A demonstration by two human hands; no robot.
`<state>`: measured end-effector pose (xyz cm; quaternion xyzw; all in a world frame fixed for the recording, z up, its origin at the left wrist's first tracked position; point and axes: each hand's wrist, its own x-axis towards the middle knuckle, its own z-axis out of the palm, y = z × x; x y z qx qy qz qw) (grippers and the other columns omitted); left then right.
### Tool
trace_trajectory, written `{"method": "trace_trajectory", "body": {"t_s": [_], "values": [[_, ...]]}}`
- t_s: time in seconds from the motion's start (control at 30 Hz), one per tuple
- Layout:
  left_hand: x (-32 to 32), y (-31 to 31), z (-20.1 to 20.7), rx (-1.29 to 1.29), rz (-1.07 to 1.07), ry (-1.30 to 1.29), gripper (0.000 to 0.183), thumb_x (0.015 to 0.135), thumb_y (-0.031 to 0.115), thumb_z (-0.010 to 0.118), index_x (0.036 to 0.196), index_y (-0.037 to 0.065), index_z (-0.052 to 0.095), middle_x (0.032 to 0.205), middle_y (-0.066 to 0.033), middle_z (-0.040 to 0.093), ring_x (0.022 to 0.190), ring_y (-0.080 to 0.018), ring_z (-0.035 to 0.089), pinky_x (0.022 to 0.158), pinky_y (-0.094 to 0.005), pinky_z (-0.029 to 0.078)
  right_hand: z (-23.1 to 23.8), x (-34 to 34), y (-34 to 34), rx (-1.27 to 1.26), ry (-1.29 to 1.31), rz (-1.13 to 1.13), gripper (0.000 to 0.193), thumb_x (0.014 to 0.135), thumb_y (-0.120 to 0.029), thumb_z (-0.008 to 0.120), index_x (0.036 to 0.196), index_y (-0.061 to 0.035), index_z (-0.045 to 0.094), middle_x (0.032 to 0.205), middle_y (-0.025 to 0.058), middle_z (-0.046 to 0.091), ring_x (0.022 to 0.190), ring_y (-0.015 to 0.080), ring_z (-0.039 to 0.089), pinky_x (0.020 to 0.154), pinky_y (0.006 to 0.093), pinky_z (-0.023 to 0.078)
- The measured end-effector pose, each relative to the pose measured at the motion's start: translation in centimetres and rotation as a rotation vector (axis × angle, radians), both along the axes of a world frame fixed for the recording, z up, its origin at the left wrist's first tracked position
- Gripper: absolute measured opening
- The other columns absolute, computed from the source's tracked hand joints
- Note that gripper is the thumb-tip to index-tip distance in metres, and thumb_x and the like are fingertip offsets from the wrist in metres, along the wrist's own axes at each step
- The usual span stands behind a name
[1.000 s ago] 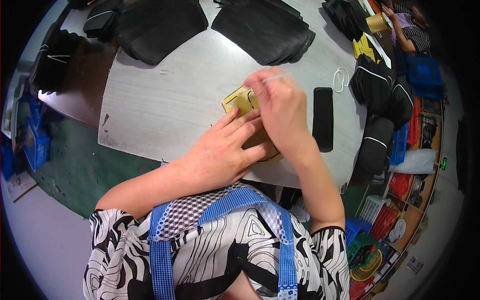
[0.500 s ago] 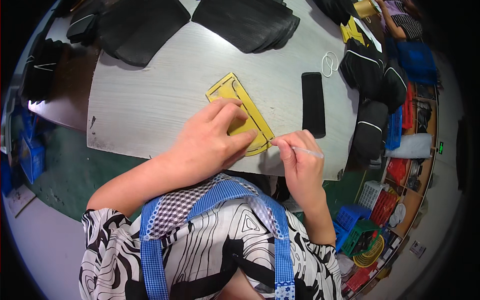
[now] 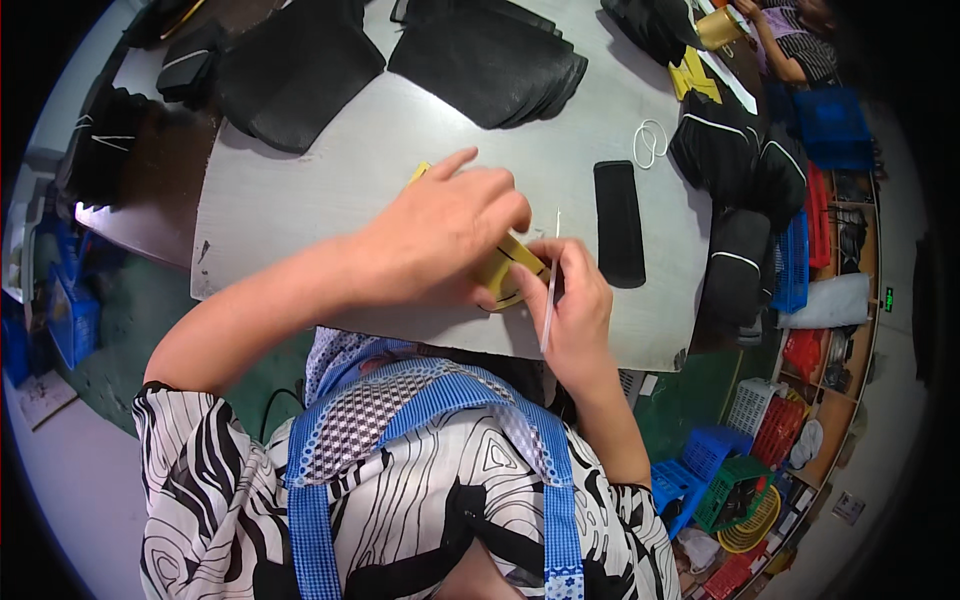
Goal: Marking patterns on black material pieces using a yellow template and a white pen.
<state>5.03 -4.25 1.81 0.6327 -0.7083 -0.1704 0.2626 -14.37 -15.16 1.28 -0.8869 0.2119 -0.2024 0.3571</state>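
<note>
Yellow template (image 3: 505, 268) now mostly under left hand (image 3: 440, 235), beside right fingers (image 3: 560, 262).

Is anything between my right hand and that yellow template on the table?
Nothing visible. The right hand, holding a thin white stick, sits right at the edge of the yellow template. The left hand lies flat on top of the template, covering most of it.

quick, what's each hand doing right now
Left hand: open, fingers spread, pressing flat on the yellow template.
Right hand: closed, pinching a thin white pen at the template's edge.
</note>
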Motion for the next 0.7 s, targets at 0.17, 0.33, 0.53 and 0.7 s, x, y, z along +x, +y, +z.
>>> {"method": "trace_trajectory", "body": {"t_s": [0.17, 0.33, 0.53, 0.7], "values": [[5.3, 1.3, -2.4, -0.154, 0.394, -0.291, 0.083, 0.079, 0.036, 0.083, 0.148, 0.007, 0.047, 0.15, -0.0165, 0.048, 0.142, -0.0371, 0.043, 0.124, -0.0533, 0.028, 0.7, -3.7, -4.4, 0.029, -0.013, -0.333, 0.017, 0.097, -0.012, 0.071, 0.105, 0.0031, 0.07, 0.089, 0.0099, 0.065, 0.075, 0.0169, 0.061, 0.068, 0.0303, 0.049], [1.6, 4.9, -1.1, 0.048, 0.196, -0.24, 0.074, 0.081, 0.049, 0.077, 0.144, 0.017, 0.056, 0.151, -0.0112, 0.048, 0.149, -0.0338, 0.036, 0.125, -0.0637, 0.019, 1.1, -8.2, -7.5, -0.361, 0.017, -0.369, 0.018, 0.101, -0.012, 0.067, 0.106, 0.0042, 0.072, 0.088, 0.0046, 0.065, 0.075, 0.0084, 0.054, 0.067, 0.0264, 0.046], [-3.6, 6.0, -1.5, -0.041, 0.231, -0.044, 0.055, 0.08, 0.028, 0.083, 0.131, 0.016, 0.067, 0.145, -0.0113, 0.055, 0.143, -0.0333, 0.046, 0.121, -0.0624, 0.031, 0.1, -4.2, -1.8, 0.275, -0.033, -0.144, 0.015, 0.096, -0.006, 0.071, 0.108, 0.0036, 0.072, 0.087, 0.0049, 0.067, 0.078, 0.0093, 0.06, 0.069, 0.026, 0.048], [-5.2, 3.9, -2.0, -0.143, 0.26, 0.044, 0.051, 0.083, 0.026, 0.082, 0.13, 0.01, 0.069, 0.146, -0.0179, 0.055, 0.139, -0.0363, 0.052, 0.117, -0.0538, 0.041, -0.9, -1.7, -0.1, 0.159, 0.007, -0.142, 0.018, 0.095, -0.008, 0.072, 0.11, 0.0021, 0.071, 0.087, 0.0096, 0.069, 0.077, 0.0169, 0.064, 0.071, 0.0314, 0.051]]}}
